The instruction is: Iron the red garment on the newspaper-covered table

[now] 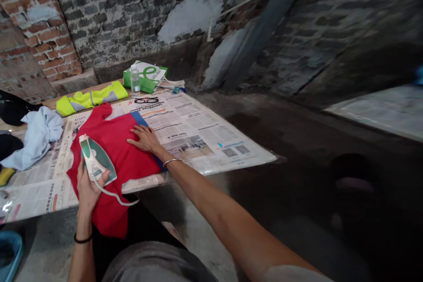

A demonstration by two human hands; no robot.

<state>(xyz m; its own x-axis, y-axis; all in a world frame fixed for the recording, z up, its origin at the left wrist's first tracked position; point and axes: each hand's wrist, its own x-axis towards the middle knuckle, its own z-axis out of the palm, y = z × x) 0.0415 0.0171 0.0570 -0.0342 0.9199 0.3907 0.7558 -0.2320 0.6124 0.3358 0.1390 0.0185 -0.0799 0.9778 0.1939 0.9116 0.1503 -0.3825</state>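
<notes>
A newspaper-covered table (194,116) bears a red shirt (124,163), partly draping over the near edge. On the shirt, the right hand (144,138) lies spread, seemingly steadying the cloth; above it, the left hand (87,187) grips an iron (94,158), thumb opposing fingers, apparently for control. Glasses (146,100) lie beyond the shirt.

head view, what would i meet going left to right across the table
Pale crumpled cloth, iron, right hand, small blue item, printed QR codes.
</notes>
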